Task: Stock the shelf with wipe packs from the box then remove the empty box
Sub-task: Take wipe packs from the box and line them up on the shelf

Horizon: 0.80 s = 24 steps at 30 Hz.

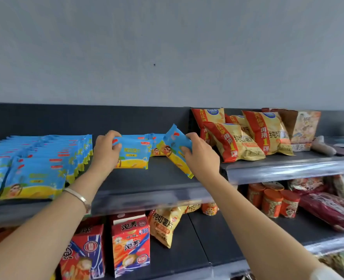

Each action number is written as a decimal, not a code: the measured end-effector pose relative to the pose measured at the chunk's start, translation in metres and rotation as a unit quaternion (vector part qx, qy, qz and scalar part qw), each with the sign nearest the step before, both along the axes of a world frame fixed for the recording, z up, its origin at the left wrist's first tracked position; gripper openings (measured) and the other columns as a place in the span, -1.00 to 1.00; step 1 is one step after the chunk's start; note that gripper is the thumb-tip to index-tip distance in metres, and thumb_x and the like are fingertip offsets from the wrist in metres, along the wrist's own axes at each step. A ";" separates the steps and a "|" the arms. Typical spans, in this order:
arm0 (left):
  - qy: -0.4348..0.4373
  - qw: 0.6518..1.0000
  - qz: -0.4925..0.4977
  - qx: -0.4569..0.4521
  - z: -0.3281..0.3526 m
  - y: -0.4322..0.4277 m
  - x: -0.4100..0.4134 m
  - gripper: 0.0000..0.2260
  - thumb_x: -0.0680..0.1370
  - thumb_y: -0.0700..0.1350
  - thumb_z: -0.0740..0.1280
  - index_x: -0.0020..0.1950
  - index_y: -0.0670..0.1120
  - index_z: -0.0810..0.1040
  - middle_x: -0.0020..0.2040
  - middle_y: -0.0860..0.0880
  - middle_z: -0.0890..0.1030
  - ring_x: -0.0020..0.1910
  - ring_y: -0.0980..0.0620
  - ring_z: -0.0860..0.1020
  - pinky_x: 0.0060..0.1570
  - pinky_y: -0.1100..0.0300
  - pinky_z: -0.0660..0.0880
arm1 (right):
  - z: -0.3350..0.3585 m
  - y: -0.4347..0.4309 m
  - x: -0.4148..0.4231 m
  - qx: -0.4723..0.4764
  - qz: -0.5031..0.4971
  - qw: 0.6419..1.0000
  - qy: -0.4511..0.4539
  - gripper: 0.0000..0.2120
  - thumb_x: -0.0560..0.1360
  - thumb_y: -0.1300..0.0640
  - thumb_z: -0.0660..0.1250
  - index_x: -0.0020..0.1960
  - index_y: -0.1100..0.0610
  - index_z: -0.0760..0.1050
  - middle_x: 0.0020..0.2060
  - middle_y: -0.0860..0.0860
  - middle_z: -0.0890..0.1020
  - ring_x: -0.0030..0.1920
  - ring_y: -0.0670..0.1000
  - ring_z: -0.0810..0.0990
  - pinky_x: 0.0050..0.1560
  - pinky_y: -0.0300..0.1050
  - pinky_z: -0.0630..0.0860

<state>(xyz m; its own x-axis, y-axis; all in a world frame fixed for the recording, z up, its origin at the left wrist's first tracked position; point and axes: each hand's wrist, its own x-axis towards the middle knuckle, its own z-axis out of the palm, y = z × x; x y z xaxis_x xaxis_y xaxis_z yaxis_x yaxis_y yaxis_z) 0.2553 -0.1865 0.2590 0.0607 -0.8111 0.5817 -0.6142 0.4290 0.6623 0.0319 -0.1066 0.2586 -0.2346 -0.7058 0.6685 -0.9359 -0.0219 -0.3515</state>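
Observation:
Blue and yellow wipe packs stand in rows [35, 164] on the left of the dark top shelf [147, 184]. My left hand [106, 152] grips the left edge of an upright wipe pack [134, 152] near the shelf's middle. More packs [157, 146] stand behind it. My right hand [199, 156] holds a tilted wipe pack [176, 148] just to the right, its lower corner pointing at the shelf front. The box is out of view.
Orange and yellow chip bags [246, 136] lean at the right of the top shelf, close to my right hand. The lower shelf holds red snack cartons [129, 245], a chip bag [165, 225] and red-lidded jars [272, 203]. A grey wall rises behind.

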 end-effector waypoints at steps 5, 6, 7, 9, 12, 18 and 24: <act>0.012 1.000 0.004 0.018 -0.009 -0.042 0.020 -0.80 0.59 -0.27 0.19 0.19 -0.13 0.46 0.13 -0.19 0.39 -0.06 -0.01 0.42 -0.12 0.15 0.39 | 0.002 -0.049 0.008 0.039 -0.031 0.997 0.052 -0.72 0.57 0.09 0.23 0.27 0.04 0.35 0.10 -0.02 0.55 0.04 0.09 0.55 -0.12 -0.08 0.26; 0.014 1.000 0.004 0.026 -0.011 -0.051 0.022 -0.80 0.58 -0.27 0.19 0.18 -0.12 0.46 0.13 -0.19 0.41 -0.06 -0.03 0.43 -0.14 0.15 0.39 | 0.002 -0.058 0.008 0.050 -0.031 0.997 0.056 -0.72 0.57 0.10 0.24 0.27 0.04 0.35 0.11 -0.03 0.55 0.05 0.09 0.54 -0.07 -0.06 0.25; 0.017 0.999 0.002 0.034 -0.013 -0.057 0.023 -0.81 0.58 -0.26 0.20 0.17 -0.11 0.47 0.12 -0.19 0.43 -0.06 -0.04 0.45 -0.18 0.15 0.39 | 0.002 -0.066 0.007 0.063 -0.030 0.996 0.060 -0.71 0.57 0.10 0.24 0.28 0.03 0.35 0.12 -0.02 0.54 0.07 0.09 0.53 -0.04 -0.04 0.25; 0.028 0.998 -0.004 0.054 -0.018 -0.072 0.023 -0.83 0.58 -0.25 0.20 0.14 -0.08 0.47 0.11 -0.18 0.45 -0.04 -0.06 0.47 -0.24 0.18 0.39 | 0.003 -0.085 0.005 0.097 -0.026 0.992 0.073 -0.69 0.57 0.10 0.24 0.31 0.03 0.34 0.16 -0.01 0.53 0.12 0.09 0.50 0.04 -0.01 0.29; 0.039 0.996 -0.020 0.081 -0.026 -0.092 0.021 -0.85 0.58 -0.24 0.20 0.09 -0.04 0.46 0.09 -0.16 0.48 0.00 -0.10 0.51 -0.22 0.12 0.46 | 0.000 -0.117 0.003 0.144 -0.011 0.985 0.093 -0.67 0.57 0.09 0.23 0.33 0.02 0.33 0.21 0.00 0.52 0.18 0.11 0.45 0.11 0.02 0.29; -0.021 0.995 -0.012 0.094 -0.027 -0.129 0.005 -0.82 0.60 -0.24 0.19 0.18 -0.08 0.44 0.12 -0.11 0.41 0.00 -0.02 0.45 -0.09 0.16 0.46 | -0.010 -0.177 -0.010 0.204 0.030 0.968 0.139 -0.62 0.57 0.08 0.20 0.38 -0.07 0.31 0.27 -0.02 0.50 0.30 0.08 0.35 0.21 0.07 0.21; -0.136 0.988 0.010 0.073 -0.033 -0.164 -0.010 -0.87 0.58 -0.26 0.20 0.11 -0.12 0.44 0.14 -0.09 0.39 0.08 -0.06 0.41 -0.05 0.14 0.40 | -0.017 -0.213 -0.021 0.185 0.046 0.964 0.188 -0.62 0.59 0.03 0.17 0.40 -0.13 0.29 0.31 -0.03 0.44 0.36 0.09 0.29 0.36 0.18 0.09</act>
<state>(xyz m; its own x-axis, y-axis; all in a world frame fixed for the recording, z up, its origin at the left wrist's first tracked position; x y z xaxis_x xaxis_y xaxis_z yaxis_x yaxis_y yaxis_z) 0.2453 -0.3509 0.2265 -0.0651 -0.8879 0.4553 -0.7853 0.3271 0.5256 0.0114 -0.3194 0.2412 0.0508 -0.9181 0.3932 -0.9987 -0.0500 0.0122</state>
